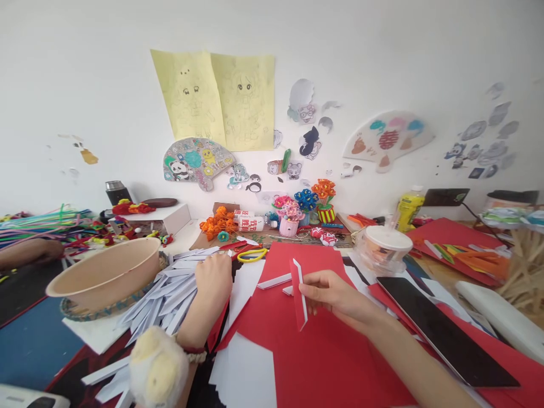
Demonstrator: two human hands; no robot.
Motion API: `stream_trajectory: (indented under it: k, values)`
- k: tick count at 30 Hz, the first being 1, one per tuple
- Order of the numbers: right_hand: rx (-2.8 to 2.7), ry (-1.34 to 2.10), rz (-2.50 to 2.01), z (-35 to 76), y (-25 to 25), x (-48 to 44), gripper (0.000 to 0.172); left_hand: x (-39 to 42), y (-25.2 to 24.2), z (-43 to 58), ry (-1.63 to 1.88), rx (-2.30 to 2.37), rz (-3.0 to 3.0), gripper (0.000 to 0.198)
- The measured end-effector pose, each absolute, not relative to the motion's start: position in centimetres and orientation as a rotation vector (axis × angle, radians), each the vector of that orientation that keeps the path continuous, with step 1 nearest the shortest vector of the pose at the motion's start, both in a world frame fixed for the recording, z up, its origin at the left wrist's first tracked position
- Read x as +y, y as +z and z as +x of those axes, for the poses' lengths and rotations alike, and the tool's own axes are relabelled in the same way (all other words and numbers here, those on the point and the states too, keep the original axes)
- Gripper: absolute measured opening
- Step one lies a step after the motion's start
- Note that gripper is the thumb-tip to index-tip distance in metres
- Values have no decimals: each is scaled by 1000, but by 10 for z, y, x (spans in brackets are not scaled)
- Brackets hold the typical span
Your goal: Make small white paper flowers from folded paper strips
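Note:
My right hand (329, 292) pinches a folded paper strip (300, 297), red on its face with white edges, and holds it upright above a red paper sheet (306, 351). Two white folded pieces lie just behind it, one a long strip (274, 281). My left hand (215, 277) is closed at the right edge of a heap of white folded paper strips (170, 283). Its fingertips are hidden, so what they grip does not show. Right behind that hand lie scissors with yellow handles (252, 255). A fluffy plush band (157, 365) sits on my left wrist.
A beige bowl (106, 272) stands left of the heap, near another person's hand (40, 252). At right lie a black tablet (446, 334) and a lidded tub (386, 246). Craft flowers (306, 201) line the wall. White sheets (244, 374) lie in front.

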State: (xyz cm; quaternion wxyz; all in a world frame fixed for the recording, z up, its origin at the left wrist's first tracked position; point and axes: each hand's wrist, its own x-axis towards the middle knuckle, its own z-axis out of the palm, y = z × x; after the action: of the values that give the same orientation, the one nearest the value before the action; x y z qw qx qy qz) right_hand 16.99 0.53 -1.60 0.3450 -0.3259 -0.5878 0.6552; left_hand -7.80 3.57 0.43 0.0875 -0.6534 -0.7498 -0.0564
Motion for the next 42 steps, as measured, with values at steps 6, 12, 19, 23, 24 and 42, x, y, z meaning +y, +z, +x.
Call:
stream_trajectory:
  k: [6,12,19,23,24,42]
  values:
    - [-1581,1653,-868,169,-13,5,38,33,17,-68,-326,-2213,-1928,25]
    - [-1623,1552,-917,166,-13,5,41,34,19,-53,-1643,-2104,-2385,29]
    - [-1581,1436,-907,164,-14,6,41,19,19,-25,-2371,-2015,-2839,41]
    - [-1569,1379,-911,164,-16,8,39,14,16,-16,-2420,-2003,-2928,40]
    - [-1565,1372,-915,164,-17,9,39,14,15,-15,-2419,-2023,-2913,39]
    - [-1648,1326,-937,161,-17,8,42,16,5,-12,-2008,-2058,-2904,44]
